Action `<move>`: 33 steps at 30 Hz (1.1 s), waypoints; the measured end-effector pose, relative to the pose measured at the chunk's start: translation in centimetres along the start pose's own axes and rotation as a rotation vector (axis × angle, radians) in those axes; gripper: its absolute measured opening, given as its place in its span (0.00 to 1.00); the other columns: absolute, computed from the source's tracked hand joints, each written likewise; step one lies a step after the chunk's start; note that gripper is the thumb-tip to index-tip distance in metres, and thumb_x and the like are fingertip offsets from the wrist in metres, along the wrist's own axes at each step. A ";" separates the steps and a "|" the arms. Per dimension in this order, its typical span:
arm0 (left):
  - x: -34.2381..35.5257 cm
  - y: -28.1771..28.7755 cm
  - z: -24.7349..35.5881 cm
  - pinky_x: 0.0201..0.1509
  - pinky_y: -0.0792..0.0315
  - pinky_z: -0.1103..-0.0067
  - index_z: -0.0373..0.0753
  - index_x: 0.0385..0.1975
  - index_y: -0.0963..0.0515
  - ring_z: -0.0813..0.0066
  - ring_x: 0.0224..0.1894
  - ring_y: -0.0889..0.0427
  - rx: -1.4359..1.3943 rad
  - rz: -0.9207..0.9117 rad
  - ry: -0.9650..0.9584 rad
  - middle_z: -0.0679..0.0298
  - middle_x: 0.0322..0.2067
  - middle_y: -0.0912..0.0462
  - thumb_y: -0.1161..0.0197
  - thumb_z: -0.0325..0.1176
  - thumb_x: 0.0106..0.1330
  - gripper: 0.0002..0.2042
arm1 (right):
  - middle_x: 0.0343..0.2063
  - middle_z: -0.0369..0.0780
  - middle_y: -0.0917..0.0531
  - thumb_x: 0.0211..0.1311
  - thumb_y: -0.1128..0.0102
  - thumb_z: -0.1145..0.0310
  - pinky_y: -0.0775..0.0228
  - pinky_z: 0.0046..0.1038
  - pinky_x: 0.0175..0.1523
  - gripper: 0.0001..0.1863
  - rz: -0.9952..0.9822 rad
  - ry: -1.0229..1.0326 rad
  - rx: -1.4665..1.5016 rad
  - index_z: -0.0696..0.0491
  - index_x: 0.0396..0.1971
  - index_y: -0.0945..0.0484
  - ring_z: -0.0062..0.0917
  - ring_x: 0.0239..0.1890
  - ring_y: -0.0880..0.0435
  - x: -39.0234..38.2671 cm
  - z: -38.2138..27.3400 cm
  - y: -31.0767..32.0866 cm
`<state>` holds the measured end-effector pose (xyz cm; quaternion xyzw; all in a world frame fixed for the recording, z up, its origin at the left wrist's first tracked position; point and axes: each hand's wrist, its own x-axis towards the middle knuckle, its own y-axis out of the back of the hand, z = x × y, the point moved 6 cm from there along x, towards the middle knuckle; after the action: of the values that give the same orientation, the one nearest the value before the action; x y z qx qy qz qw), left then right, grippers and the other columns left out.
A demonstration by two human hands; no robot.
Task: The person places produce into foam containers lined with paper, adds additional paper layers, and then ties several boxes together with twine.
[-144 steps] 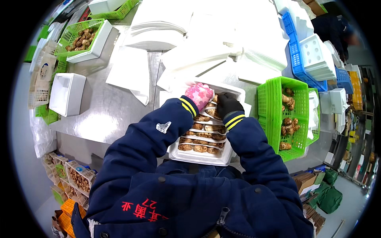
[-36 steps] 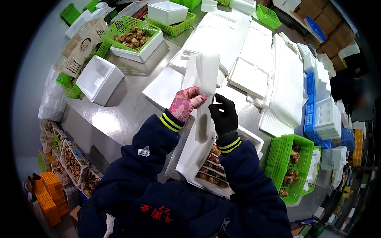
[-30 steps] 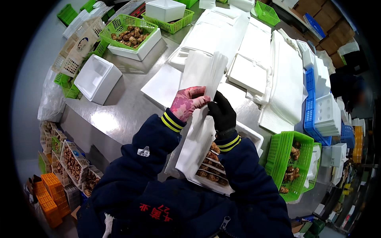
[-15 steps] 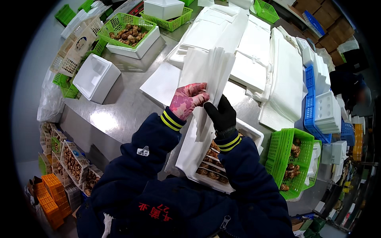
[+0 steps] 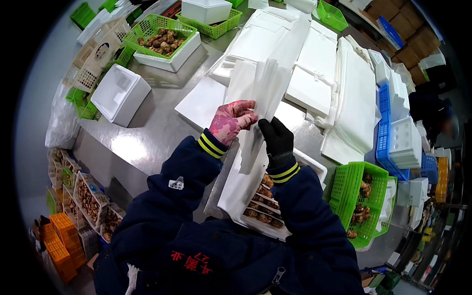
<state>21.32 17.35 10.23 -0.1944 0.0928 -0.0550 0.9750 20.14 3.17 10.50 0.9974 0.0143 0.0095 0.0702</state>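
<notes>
Nearest, brown mushrooms (image 5: 264, 218) lie in rows in a white foam box (image 5: 318, 168). Above it the left hand (image 5: 228, 123), pink-gloved, pinches thin white sheets (image 5: 269, 91); the black-gloved right hand (image 5: 278, 140) meets their edge, though whether it grips is hard to tell. White stacks (image 5: 270, 37) lie beyond on the table (image 5: 162, 98). A slack pinch could spill sheets across the mushrooms. Earlier, both hands were down inside the box

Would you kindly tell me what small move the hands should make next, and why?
Probably the right hand should peel one layer free while the left hand steadies the thin white sheets: they look fanned into overlapping layers, the left hand pinches them, and the right hand is at their right edge.
</notes>
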 end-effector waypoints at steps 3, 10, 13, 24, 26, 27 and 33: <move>0.1 0.1 -0.2 0.34 0.27 0.83 0.33 0.45 0.29 0.79 0.31 0.22 -0.040 -0.008 -0.008 0.65 0.30 0.21 0.38 0.26 0.57 0.16 | 0.23 0.40 0.20 0.55 0.40 0.65 0.31 0.23 0.33 0.12 -0.015 0.019 -0.019 0.58 0.35 0.23 0.19 0.26 0.23 0.1 -0.2 -0.1; 0.3 0.2 0.0 0.34 0.27 0.83 0.34 0.45 0.28 0.79 0.29 0.22 -0.022 -0.008 0.007 0.66 0.29 0.20 0.38 0.27 0.57 0.16 | 0.27 0.40 0.19 0.54 0.39 0.64 0.31 0.22 0.36 0.15 -0.074 -0.038 -0.139 0.58 0.38 0.24 0.19 0.29 0.21 0.3 -0.2 -0.2; 0.3 0.0 0.1 0.34 0.27 0.83 0.33 0.45 0.28 0.79 0.29 0.22 -0.009 -0.006 0.011 0.66 0.29 0.21 0.38 0.26 0.57 0.16 | 0.25 0.39 0.19 0.53 0.38 0.63 0.31 0.22 0.35 0.15 -0.033 0.008 0.020 0.58 0.36 0.23 0.20 0.28 0.21 0.2 -0.6 -0.3; 2.3 1.4 1.0 0.35 0.28 0.84 0.33 0.47 0.29 0.83 0.32 0.23 0.238 -0.032 -0.075 0.66 0.30 0.21 0.40 0.26 0.57 0.17 | 0.20 0.41 0.21 0.54 0.42 0.61 0.33 0.22 0.32 0.14 0.106 -0.120 -0.055 0.59 0.27 0.22 0.19 0.23 0.25 2.9 2.0 2.3; 4.4 7.3 2.7 0.38 0.28 0.81 0.36 0.48 0.30 0.76 0.32 0.22 0.592 0.080 -0.217 0.65 0.30 0.20 0.42 0.26 0.57 0.18 | 0.20 0.39 0.21 0.55 0.42 0.61 0.34 0.22 0.34 0.14 0.171 -0.129 0.037 0.59 0.26 0.22 0.20 0.24 0.25 4.4 0.4 4.0; 4.7 9.7 4.9 0.40 0.28 0.79 0.38 0.49 0.29 0.70 0.34 0.22 1.071 0.265 -0.442 0.62 0.33 0.20 0.43 0.26 0.57 0.17 | 0.20 0.37 0.21 0.55 0.42 0.61 0.34 0.22 0.34 0.14 0.162 -0.120 0.118 0.59 0.26 0.22 0.20 0.24 0.25 5.4 -0.6 5.0; 4.1 8.7 6.3 0.47 0.31 0.79 0.39 0.54 0.34 0.72 0.43 0.25 0.835 0.365 -0.527 0.59 0.43 0.24 0.45 0.28 0.61 0.20 | 0.38 0.39 0.23 0.55 0.42 0.56 0.33 0.24 0.46 0.21 -0.064 0.442 0.316 0.57 0.42 0.27 0.23 0.40 0.25 4.0 -11.8 11.0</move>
<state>27.20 27.07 11.90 0.2227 -0.1530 0.1344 0.9534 24.20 -5.93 23.78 0.9688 0.0620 0.2224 -0.0906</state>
